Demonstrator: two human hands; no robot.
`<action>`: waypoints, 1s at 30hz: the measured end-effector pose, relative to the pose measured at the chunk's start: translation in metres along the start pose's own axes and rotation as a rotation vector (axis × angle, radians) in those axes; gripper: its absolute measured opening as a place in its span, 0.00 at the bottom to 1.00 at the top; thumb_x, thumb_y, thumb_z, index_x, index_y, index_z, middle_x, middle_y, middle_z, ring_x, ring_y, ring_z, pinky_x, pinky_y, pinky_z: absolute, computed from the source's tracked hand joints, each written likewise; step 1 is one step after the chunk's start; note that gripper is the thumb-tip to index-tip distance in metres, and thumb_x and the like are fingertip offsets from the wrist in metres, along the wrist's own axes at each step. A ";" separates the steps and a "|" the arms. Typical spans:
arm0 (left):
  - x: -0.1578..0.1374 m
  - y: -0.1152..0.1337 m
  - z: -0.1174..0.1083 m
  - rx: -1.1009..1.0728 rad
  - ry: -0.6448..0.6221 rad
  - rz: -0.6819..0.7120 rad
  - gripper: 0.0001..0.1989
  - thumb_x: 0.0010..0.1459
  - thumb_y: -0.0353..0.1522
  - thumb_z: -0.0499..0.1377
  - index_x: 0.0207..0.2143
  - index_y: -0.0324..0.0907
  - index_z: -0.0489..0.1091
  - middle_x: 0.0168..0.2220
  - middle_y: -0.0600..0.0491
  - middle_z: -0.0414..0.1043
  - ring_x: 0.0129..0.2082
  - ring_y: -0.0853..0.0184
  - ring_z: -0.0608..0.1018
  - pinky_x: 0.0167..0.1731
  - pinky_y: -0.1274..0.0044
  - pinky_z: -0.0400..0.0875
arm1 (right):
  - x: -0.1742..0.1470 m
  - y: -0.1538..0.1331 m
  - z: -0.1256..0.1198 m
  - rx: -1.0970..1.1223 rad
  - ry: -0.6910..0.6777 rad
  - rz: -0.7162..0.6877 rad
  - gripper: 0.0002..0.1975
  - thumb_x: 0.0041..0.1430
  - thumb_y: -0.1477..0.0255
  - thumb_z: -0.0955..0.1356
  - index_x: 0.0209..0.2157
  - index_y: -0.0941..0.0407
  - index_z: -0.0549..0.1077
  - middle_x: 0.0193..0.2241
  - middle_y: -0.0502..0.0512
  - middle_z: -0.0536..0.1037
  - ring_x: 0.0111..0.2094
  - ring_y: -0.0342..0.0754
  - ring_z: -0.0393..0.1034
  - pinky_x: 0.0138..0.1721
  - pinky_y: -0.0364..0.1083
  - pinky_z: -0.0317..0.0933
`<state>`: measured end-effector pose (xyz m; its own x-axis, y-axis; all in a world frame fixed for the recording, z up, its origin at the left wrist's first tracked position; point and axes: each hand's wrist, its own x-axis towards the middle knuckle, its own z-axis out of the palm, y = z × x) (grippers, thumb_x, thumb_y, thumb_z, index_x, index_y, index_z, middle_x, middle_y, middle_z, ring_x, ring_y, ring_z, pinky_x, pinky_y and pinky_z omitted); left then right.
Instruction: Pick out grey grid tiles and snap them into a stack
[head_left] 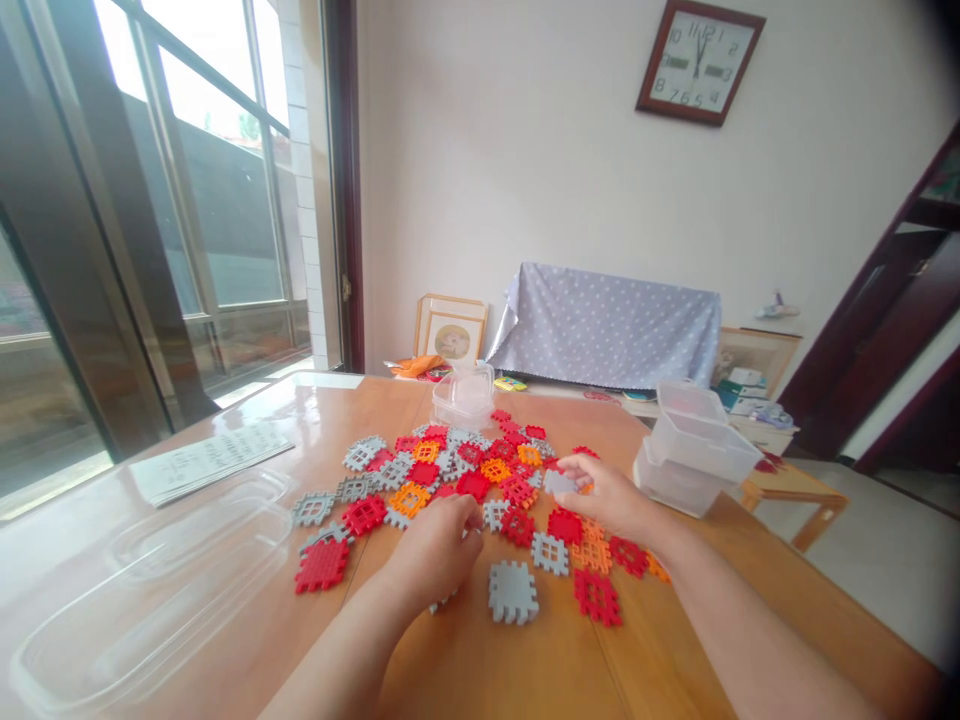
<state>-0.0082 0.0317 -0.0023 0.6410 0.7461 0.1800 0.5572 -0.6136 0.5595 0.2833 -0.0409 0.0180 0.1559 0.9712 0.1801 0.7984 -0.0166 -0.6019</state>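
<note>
Red, grey and orange plastic interlocking blocks with notched edges lie in a loose spread over the wooden table [420, 670]. My right hand [611, 500] reaches into the right side of the spread, with its thumb and fingers closed on a smooth grey interlocking block [559, 483]. My left hand [439, 545] is low over the near side, its fingers curled inward; what they hold is hidden. Part of a grey block [444, 603] peeks out beneath it. Between my hands lie a solid grey block [513, 592] and a grey window-like block [550, 553]. A red window-like block [598, 597] lies nearer the right forearm.
Clear plastic lids [157, 600] and a sheet of paper [214, 462] lie on the left. A clear container [463, 397] stands behind the blocks. Stacked clear tubs [694, 455] stand near the right table edge, beside my right forearm. A wooden stool [799, 497] is beyond.
</note>
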 end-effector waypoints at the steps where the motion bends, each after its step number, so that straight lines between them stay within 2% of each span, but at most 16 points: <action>1: 0.000 0.000 0.001 -0.018 -0.003 0.001 0.06 0.54 0.27 0.54 0.32 0.44 0.69 0.35 0.53 0.75 0.34 0.67 0.74 0.31 0.78 0.61 | -0.010 -0.012 0.004 0.067 -0.043 -0.032 0.26 0.56 0.63 0.72 0.56 0.52 0.70 0.54 0.58 0.76 0.53 0.55 0.72 0.52 0.53 0.66; 5: -0.001 -0.002 0.005 -0.093 -0.033 0.011 0.07 0.53 0.26 0.53 0.32 0.43 0.69 0.32 0.55 0.74 0.32 0.68 0.73 0.29 0.78 0.61 | -0.048 -0.054 0.019 0.100 -0.141 -0.114 0.27 0.55 0.65 0.73 0.57 0.48 0.70 0.54 0.56 0.76 0.55 0.55 0.70 0.55 0.55 0.64; 8: -0.002 -0.001 0.006 -0.133 -0.058 0.018 0.11 0.51 0.24 0.52 0.34 0.43 0.70 0.32 0.55 0.75 0.32 0.68 0.74 0.30 0.79 0.62 | -0.064 -0.070 0.027 0.082 -0.230 -0.131 0.28 0.54 0.66 0.73 0.57 0.47 0.70 0.54 0.55 0.75 0.55 0.55 0.69 0.56 0.54 0.64; 15: -0.003 -0.002 0.004 -0.150 -0.077 0.014 0.12 0.52 0.25 0.52 0.36 0.43 0.70 0.32 0.54 0.74 0.32 0.68 0.74 0.29 0.79 0.62 | -0.068 -0.072 0.043 0.020 -0.270 -0.153 0.27 0.52 0.66 0.74 0.55 0.46 0.71 0.53 0.54 0.75 0.53 0.56 0.70 0.55 0.53 0.63; 21: -0.002 -0.005 0.007 -0.116 -0.068 0.011 0.09 0.51 0.25 0.53 0.35 0.43 0.69 0.32 0.54 0.73 0.32 0.68 0.73 0.30 0.79 0.62 | -0.069 -0.076 0.040 -0.024 -0.301 -0.182 0.28 0.50 0.64 0.76 0.54 0.48 0.73 0.53 0.55 0.75 0.53 0.57 0.69 0.55 0.54 0.64; 23: -0.002 -0.004 0.006 -0.113 -0.061 0.013 0.09 0.51 0.25 0.53 0.35 0.43 0.68 0.32 0.54 0.73 0.32 0.68 0.73 0.30 0.79 0.61 | -0.066 -0.070 0.036 0.014 -0.264 -0.181 0.26 0.53 0.64 0.74 0.55 0.48 0.72 0.54 0.55 0.75 0.54 0.56 0.69 0.56 0.53 0.64; 25: -0.001 -0.003 0.005 -0.105 -0.059 0.001 0.08 0.51 0.26 0.54 0.34 0.43 0.68 0.32 0.54 0.73 0.32 0.68 0.73 0.29 0.79 0.60 | -0.057 -0.054 0.033 0.074 -0.168 -0.141 0.21 0.58 0.65 0.70 0.54 0.49 0.72 0.53 0.55 0.76 0.54 0.54 0.70 0.56 0.53 0.64; 28: -0.001 -0.001 0.003 -0.079 -0.056 -0.020 0.06 0.52 0.26 0.54 0.33 0.43 0.67 0.31 0.55 0.73 0.31 0.68 0.72 0.28 0.79 0.58 | -0.036 -0.011 0.028 0.118 0.073 0.010 0.18 0.62 0.66 0.65 0.53 0.52 0.72 0.49 0.57 0.78 0.52 0.52 0.73 0.54 0.52 0.66; 30: -0.001 -0.001 0.003 -0.064 -0.046 -0.022 0.06 0.52 0.26 0.53 0.32 0.43 0.67 0.31 0.55 0.72 0.31 0.68 0.72 0.27 0.79 0.57 | -0.023 0.021 0.024 0.016 0.208 0.110 0.19 0.63 0.67 0.63 0.55 0.53 0.71 0.49 0.57 0.79 0.51 0.52 0.74 0.54 0.51 0.65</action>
<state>-0.0082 0.0307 -0.0052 0.6533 0.7458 0.1300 0.5376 -0.5780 0.6140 0.2832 -0.0581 -0.0174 0.3597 0.8937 0.2682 0.7608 -0.1145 -0.6388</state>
